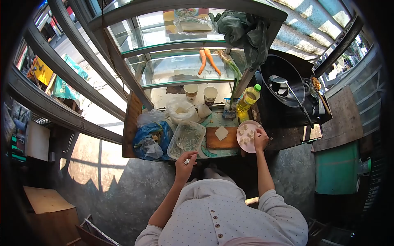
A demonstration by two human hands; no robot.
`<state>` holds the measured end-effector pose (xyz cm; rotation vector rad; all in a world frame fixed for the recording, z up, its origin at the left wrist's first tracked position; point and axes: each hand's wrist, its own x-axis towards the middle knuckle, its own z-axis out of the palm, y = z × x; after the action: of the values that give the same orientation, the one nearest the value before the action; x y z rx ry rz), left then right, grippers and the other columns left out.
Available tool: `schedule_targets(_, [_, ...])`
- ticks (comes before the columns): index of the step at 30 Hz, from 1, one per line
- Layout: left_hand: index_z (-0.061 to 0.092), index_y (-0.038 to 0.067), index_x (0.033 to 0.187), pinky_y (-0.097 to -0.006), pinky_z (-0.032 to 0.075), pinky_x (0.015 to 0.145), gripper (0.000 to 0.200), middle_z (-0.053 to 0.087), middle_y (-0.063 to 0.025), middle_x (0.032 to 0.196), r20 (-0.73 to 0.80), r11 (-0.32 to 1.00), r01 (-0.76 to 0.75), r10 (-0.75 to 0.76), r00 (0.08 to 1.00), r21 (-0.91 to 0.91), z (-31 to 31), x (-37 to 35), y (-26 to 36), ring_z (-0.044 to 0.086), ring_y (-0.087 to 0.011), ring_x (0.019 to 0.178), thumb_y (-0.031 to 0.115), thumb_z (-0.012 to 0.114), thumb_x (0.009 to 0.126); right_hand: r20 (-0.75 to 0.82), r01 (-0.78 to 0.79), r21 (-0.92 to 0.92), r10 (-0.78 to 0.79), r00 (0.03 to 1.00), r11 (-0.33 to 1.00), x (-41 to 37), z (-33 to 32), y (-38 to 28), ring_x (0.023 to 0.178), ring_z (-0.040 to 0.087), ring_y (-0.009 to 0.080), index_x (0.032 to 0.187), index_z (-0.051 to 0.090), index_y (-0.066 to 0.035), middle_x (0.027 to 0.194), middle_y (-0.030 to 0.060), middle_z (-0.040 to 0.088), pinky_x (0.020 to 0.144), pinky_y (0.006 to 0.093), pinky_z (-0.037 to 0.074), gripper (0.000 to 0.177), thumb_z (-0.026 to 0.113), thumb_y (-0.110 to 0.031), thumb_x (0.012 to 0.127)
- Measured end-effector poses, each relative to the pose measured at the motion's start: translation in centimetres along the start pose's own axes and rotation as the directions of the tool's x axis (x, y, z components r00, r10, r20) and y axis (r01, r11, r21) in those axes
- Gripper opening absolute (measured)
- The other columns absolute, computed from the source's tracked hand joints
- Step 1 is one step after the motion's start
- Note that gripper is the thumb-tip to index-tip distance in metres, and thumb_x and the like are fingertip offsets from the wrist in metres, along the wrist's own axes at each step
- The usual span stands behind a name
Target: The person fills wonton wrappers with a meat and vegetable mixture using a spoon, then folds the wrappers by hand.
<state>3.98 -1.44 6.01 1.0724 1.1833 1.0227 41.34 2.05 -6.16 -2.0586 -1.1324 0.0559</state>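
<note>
My right hand (260,140) is over the right side of a pink plate (241,148), its fingers pinched together. What is between the fingertips is hidden. Several small folded pale dumplings (246,133) lie on the plate. Left of it, square white wrappers (221,133) rest on a wooden cutting board (213,142). My left hand (185,167) is held in front of the counter's edge, below a clear plastic tub (186,137). Its fingers are curled around a small white thing (186,161), too small to name.
A blue plastic bag (158,137) sits at the counter's left. Two paper cups (210,95), a yellow oil bottle (248,98) and a white bag (180,110) stand behind. A wok (283,80) with a ladle is on the stove at right. Carrots (210,61) lie on a glass shelf.
</note>
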Motion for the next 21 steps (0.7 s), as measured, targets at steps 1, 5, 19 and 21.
schedule_targets(1, [0.064,0.002,0.096,-0.0210,0.052,0.063,0.018,0.058,-0.0045,0.095,-0.008,1.000,0.000,0.000,1.000,-0.009,-0.1,0.0,-0.1,0.057,-0.0087,0.083,0.014,0.057,0.086,0.033,0.052,-0.022,-0.051,0.998,0.998,-0.7,0.4,-2.0,0.073,0.062,0.0217,0.084,0.067,-0.008,0.075,0.0083,0.064,0.072,0.0345,0.046,0.013,0.064,-0.016,0.074])
schedule_targets(5, [0.064,0.002,0.097,-0.0209,0.051,0.063,0.019,0.058,-0.0044,0.096,-0.034,1.000,0.016,-0.016,0.999,-0.013,-0.2,-0.5,0.0,0.057,-0.0085,0.083,0.015,0.056,0.086,0.383,0.322,-0.226,-0.220,0.897,0.919,-4.1,4.4,-7.7,0.094,0.053,0.0222,0.096,0.062,-0.015,0.089,0.0046,0.061,0.091,0.0512,0.029,0.029,0.067,-0.031,0.073])
schedule_targets(19, [0.065,0.003,0.098,-0.0218,0.050,0.063,0.019,0.058,-0.0036,0.093,-0.179,1.000,0.025,-0.028,0.984,-0.018,-2.1,-2.5,-1.1,0.057,-0.0090,0.079,0.015,0.055,0.087,0.610,0.137,-0.368,0.127,0.782,0.920,-3.3,9.8,-10.4,0.092,0.057,0.0265,0.081,0.062,-0.011,0.088,0.0086,0.064,0.087,0.0556,0.027,0.030,0.073,-0.030,0.061])
schedule_targets(21, [0.065,0.003,0.097,-0.0221,0.050,0.063,0.019,0.059,-0.0039,0.094,-0.191,0.999,0.033,-0.037,0.981,-0.024,-2.2,-2.7,-1.3,0.057,-0.0093,0.079,0.015,0.055,0.087,0.520,0.206,-0.304,-0.019,0.854,0.930,-4.0,9.8,-10.3,0.086,0.060,0.0275,0.078,0.063,-0.012,0.084,0.0101,0.064,0.088,0.0600,0.025,0.023,0.072,-0.028,0.065])
